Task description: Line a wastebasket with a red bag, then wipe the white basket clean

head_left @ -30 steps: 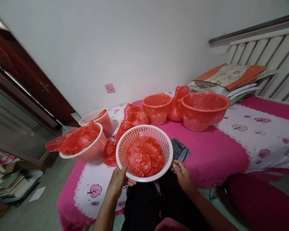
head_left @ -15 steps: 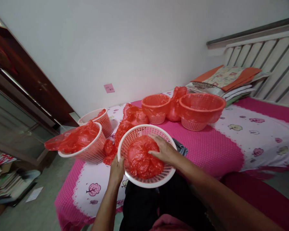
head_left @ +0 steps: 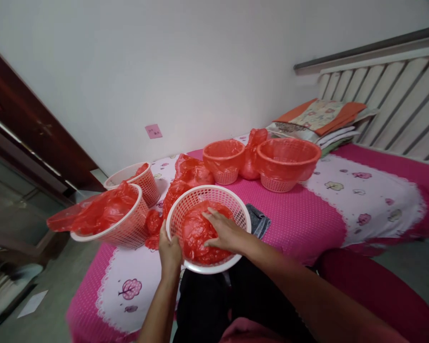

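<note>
Above the lap [head_left: 203, 297], the near basket [head_left: 214, 270] is gripped at its rim by the left hand [head_left: 170, 252]; the right hand [head_left: 227, 232] is laid, spread, on the bunched red bag [head_left: 192, 229] inside. Two rear baskets [head_left: 278, 185] are lined; two left baskets [head_left: 134, 229] appear unlined.

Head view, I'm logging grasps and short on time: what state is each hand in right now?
Left hand: closed on the white basket, holding its rim.
Right hand: open, resting on the red plastic inside.

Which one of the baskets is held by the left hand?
The frontmost basket, nearest the person: the left hand grips its white rim. The other four baskets are untouched.
</note>
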{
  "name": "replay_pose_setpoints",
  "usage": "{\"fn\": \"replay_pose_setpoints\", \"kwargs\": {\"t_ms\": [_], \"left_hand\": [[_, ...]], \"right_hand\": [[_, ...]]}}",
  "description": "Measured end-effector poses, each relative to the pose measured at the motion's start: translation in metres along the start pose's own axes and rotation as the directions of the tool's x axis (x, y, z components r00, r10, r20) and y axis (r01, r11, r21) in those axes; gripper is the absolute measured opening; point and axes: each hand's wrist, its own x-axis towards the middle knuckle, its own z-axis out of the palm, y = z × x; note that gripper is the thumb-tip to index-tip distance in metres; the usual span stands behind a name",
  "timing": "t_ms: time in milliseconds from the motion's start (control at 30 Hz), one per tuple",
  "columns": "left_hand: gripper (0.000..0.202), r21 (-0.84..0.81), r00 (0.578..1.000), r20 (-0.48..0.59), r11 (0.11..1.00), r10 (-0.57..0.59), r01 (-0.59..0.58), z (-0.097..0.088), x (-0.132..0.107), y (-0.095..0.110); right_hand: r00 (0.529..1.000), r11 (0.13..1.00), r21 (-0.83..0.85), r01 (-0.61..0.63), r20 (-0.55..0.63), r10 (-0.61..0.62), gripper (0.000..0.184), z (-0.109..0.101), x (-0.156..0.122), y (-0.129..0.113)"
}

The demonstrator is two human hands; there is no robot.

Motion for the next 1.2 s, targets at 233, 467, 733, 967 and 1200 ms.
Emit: {"fn": "replay_pose_setpoints", "kwargs": {"t_ms": [233,467,733,967,1200], "left_hand": [[0.069,0.067,0.999,-0.029,0.997,-0.025,0.027,-0.003,-0.023,0.016],[0.068,0.063,0.999,-0.040,0.998,-0.027,0.030,-0.005,-0.030,0.006],[0.067,0.071,0.998,-0.045,0.997,-0.032,0.035,-0.007,-0.027,0.004],[0.065,0.073,0.996,-0.059,0.995,-0.070,0.074,-0.008,-0.030,0.007],[0.066,0.059,0.997,-0.059,0.996,-0.058,0.061,-0.006,-0.036,0.012]], "right_hand": [[0.983,0.996,-0.057,-0.064,0.167,0.073,0.141,0.022,0.033,-0.015],[0.981,0.970,-0.244,0.013,0.192,0.036,0.104,0.055,0.048,-0.015],[0.982,0.937,-0.312,0.161,0.144,-0.120,0.038,0.036,0.059,-0.018],[0.990,0.986,-0.152,0.066,0.130,-0.046,0.072,0.044,0.048,-0.026],[0.975,0.950,-0.233,0.210,0.114,-0.188,0.054,0.069,0.052,-0.002]]}}
